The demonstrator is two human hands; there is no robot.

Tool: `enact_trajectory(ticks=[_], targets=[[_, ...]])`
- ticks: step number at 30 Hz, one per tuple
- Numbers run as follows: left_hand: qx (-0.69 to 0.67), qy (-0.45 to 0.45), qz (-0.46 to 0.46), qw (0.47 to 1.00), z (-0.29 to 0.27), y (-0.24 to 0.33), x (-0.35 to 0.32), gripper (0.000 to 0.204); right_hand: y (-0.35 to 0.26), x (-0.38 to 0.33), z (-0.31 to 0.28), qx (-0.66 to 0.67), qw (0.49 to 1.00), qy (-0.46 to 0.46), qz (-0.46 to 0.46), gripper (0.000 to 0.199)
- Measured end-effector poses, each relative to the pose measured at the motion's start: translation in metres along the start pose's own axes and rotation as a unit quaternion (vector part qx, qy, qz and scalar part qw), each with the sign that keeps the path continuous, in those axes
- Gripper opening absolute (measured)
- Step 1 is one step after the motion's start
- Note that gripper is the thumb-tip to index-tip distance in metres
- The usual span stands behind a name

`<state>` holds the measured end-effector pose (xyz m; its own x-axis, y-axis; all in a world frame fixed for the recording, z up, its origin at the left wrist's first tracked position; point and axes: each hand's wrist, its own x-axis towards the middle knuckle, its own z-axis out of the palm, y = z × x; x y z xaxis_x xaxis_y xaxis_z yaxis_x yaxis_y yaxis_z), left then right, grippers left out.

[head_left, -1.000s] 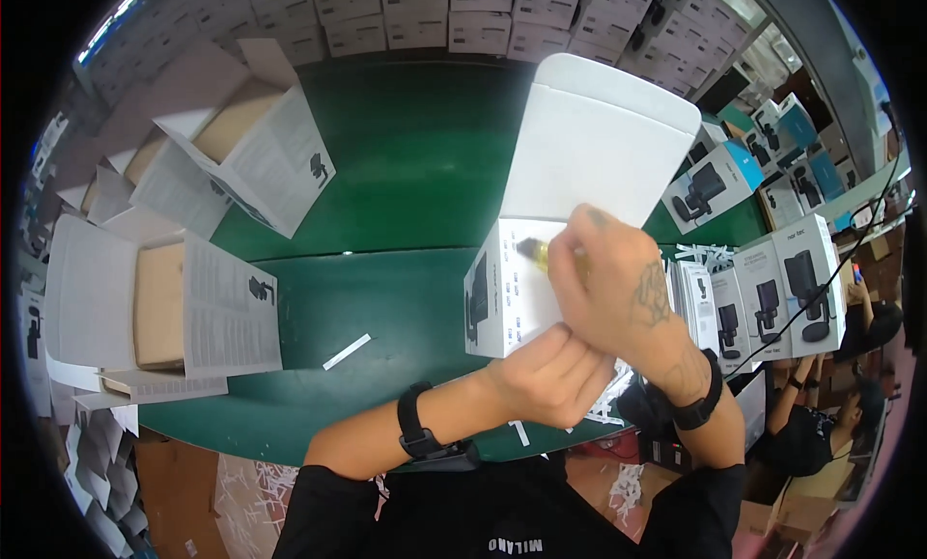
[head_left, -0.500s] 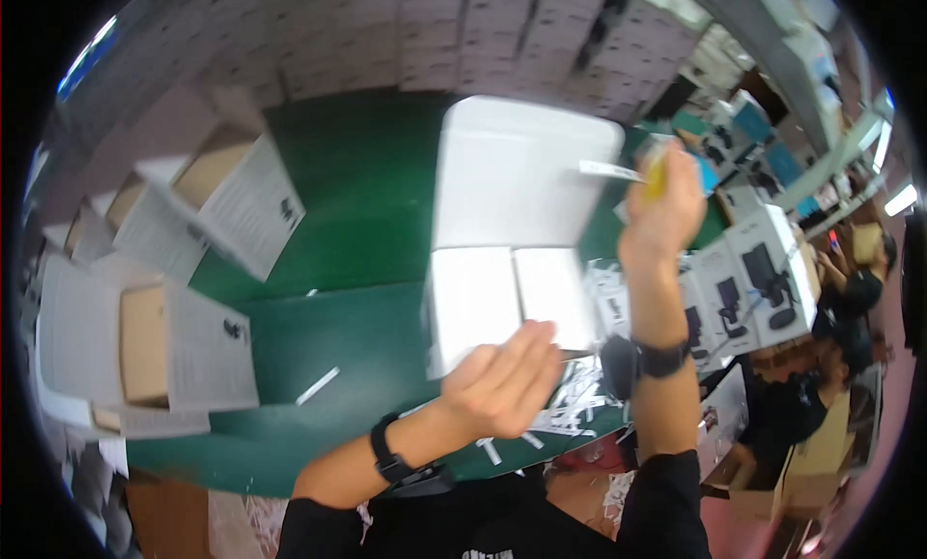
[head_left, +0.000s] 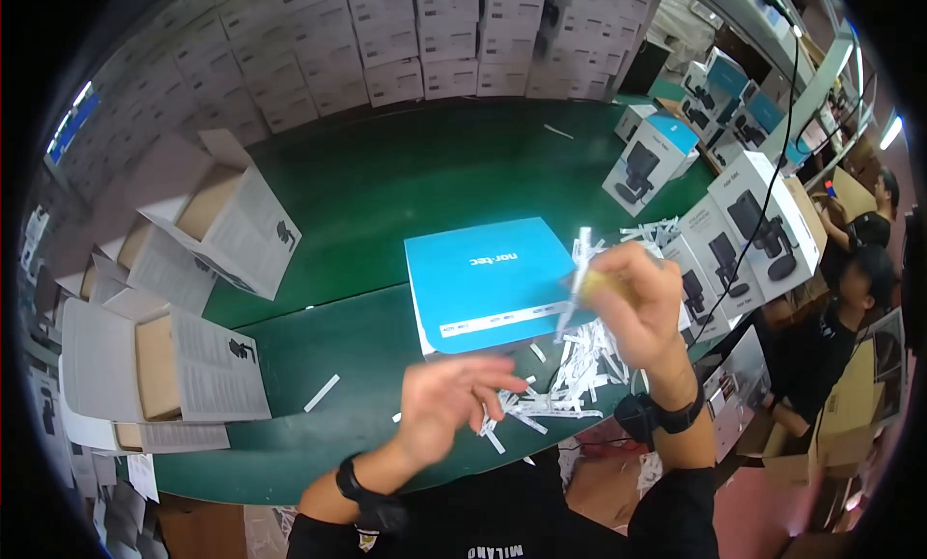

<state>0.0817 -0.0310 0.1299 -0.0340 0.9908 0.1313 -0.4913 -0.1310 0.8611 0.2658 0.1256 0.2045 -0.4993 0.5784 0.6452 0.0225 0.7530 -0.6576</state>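
A carton with a bright blue lid (head_left: 488, 269) stands closed in front of me. A white printed strip (head_left: 502, 320) lies along the lid's near edge. My right hand (head_left: 632, 303) is by the carton's right side, its fingers closed around a small yellow thing (head_left: 608, 287) whose kind I cannot make out. From those fingers a narrow white strip (head_left: 580, 269) stands up beside the lid. My left hand (head_left: 449, 405) hovers just off the carton's near side, fingers spread and holding nothing.
Loose white strips (head_left: 579, 366) lie heaped right of the carton. Open cartons (head_left: 164, 366) line the left. Printed boxes (head_left: 763, 226) stand on the right, near a person (head_left: 821, 337). Stacked cartons (head_left: 396, 38) form a wall behind the green table (head_left: 357, 182).
The carton's white inner flap has been swung down, so its blue lid now faces up. My right hand has come down and nearer; my left hand has drawn back from the carton.
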Motion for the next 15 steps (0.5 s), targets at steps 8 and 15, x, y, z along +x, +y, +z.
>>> enact_trajectory(ticks=[8, 15], targets=[[-0.096, 0.070, -0.143, 0.983, 0.029, 0.023, 0.023, 0.034, -0.051, -0.019, -0.010, -0.238, 0.965, -0.097, 0.057, 0.025], [-0.029, 0.134, 0.018, 0.990, 0.051, -0.021, 0.020, 0.022, -0.050, -0.020, -0.027, -0.127, 0.943, -0.150, 0.267, 0.042]])
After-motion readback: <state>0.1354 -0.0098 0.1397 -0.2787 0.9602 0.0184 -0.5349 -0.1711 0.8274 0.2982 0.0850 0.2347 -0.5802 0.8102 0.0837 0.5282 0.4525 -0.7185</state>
